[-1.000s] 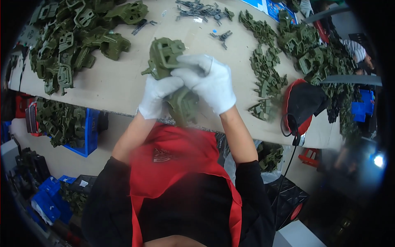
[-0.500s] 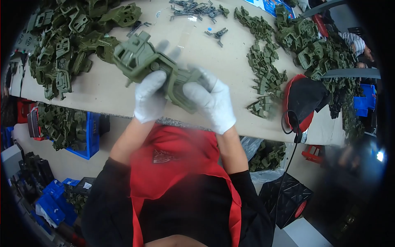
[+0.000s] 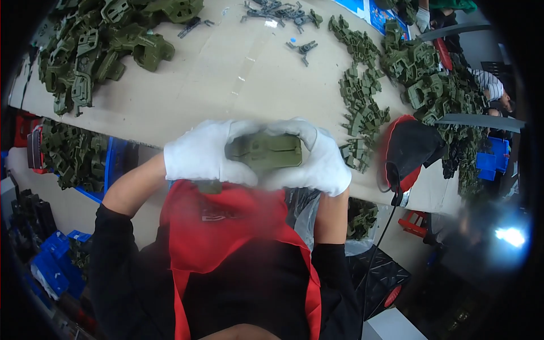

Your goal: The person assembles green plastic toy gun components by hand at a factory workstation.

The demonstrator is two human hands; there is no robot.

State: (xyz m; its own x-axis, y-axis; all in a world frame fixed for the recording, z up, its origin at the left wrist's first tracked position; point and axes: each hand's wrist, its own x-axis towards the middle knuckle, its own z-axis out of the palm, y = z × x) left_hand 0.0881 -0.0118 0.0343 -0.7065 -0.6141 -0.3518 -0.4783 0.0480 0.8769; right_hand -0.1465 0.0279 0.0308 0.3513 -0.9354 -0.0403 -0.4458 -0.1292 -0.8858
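Between my gloved hands is a dark green plastic toy vehicle body [image 3: 266, 152], held over the table's front edge with a flat, boxy side facing up. White-gloved, my left hand [image 3: 205, 153] wraps round its left end. My right hand [image 3: 320, 161], also in a white glove, curls round the right end. Its lower parts are covered by the gloves, and the near fingers are blurred. A heap of similar green vehicle bodies [image 3: 105, 48] lies at the table's left. Small green pieces [image 3: 360, 93] form a strip to the right of my hands.
Grey branched parts [image 3: 277, 14] lie at the far side, with a single one [image 3: 304, 51] nearer. A black and red cap-like item [image 3: 413, 147] with a cord rests at the right edge. More green parts [image 3: 419, 68] are heaped beyond it. Below left stands a blue crate [image 3: 115, 164].
Both hands have drawn the toy vehicle body nearer and turned it from a slant to nearly level. My left hand has shifted to its left end. The view has moved slightly.
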